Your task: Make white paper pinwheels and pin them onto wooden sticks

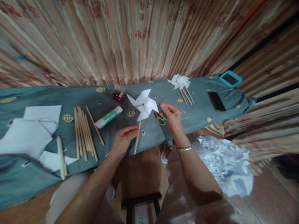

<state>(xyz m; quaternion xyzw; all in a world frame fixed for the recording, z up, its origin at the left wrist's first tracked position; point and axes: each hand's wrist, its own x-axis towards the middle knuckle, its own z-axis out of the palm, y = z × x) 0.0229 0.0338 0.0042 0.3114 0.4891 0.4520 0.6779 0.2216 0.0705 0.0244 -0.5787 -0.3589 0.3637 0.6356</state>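
A white paper pinwheel (143, 105) with a shiny pin at its centre stands on a thin wooden stick (137, 140). My left hand (126, 138) pinches that stick just below the paper blades. At the right edge of the pinwheel is my right hand (172, 115), its thumb and forefinger close together near the tip of a blade; whether they touch the paper, or hold anything, I cannot make out. Green-handled scissors (161, 119) lie on the cloth beside my right hand, their blades partly hidden behind the pinwheel.
Left on the cloth (130, 90) are paper sheets (25, 137), a white tool (61, 157), several sticks (85, 133), a glue stick (109, 117) and a pin box (118, 92). Right are finished pinwheels (179, 82), a phone (216, 101), a blue timer (230, 79) and a bag of scraps (225, 165).
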